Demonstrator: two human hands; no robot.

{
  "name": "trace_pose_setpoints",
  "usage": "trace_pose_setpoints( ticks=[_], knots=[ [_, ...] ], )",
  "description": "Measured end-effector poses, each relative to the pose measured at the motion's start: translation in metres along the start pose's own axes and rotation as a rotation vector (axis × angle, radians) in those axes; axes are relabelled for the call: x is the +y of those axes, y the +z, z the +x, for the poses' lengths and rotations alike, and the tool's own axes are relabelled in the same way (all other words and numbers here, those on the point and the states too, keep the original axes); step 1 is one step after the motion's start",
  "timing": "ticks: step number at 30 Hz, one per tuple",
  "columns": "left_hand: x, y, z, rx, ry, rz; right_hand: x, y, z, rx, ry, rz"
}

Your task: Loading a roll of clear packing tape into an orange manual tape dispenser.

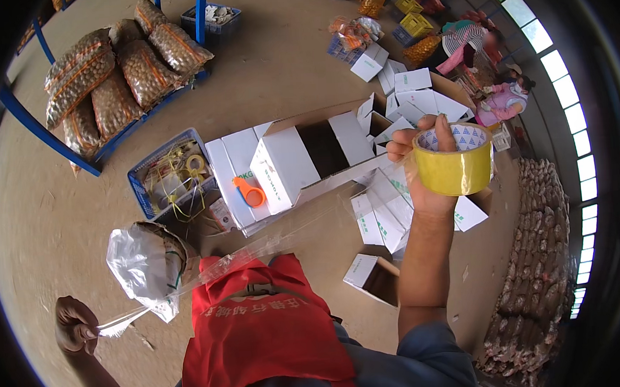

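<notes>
My left hand [78, 329] is pinching the loose end of a long strip of clear packing tape [229, 263]. The strip runs slackly across in front of my red apron [264, 332] and up to the yellow-looking tape roll [453, 170]. That roll is held up in my right hand [427, 200], with a finger through its printed cardboard core. Beyond the strip, a white carton [279, 163] lies on flat-topped white boxes [232, 155], a dark gap showing between its flaps. An orange plastic tool with a round end [251, 195] rests beside the carton.
A blue crate [141, 194] holds tape and yellow strapping near a sack with clear plastic [135, 260]. Blue-framed racking [49, 131] carries filled mesh-striped bags [143, 71]. Open white cartons [380, 221] litter the right floor. People [507, 101] work at back right; stacked sacks [529, 271] line the right.
</notes>
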State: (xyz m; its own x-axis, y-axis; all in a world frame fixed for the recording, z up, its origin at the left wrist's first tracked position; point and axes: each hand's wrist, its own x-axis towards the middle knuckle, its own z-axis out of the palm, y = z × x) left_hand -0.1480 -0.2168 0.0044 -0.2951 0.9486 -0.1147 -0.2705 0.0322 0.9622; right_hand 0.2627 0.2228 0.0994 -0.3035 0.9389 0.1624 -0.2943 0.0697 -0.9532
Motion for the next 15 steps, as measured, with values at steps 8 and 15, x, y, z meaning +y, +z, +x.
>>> trace_pose_setpoints(
  ticks=[8, 15],
  knots=[
    [-0.001, -0.006, -0.003, 0.041, -0.128, 0.22, -0.012, -0.003, -0.009, -0.025, 0.024, -0.062],
    [-0.008, -0.011, 0.003, 0.032, -0.111, 0.227, 0.01, -0.036, 0.001, -0.311, 0.268, 0.476]
  ],
)
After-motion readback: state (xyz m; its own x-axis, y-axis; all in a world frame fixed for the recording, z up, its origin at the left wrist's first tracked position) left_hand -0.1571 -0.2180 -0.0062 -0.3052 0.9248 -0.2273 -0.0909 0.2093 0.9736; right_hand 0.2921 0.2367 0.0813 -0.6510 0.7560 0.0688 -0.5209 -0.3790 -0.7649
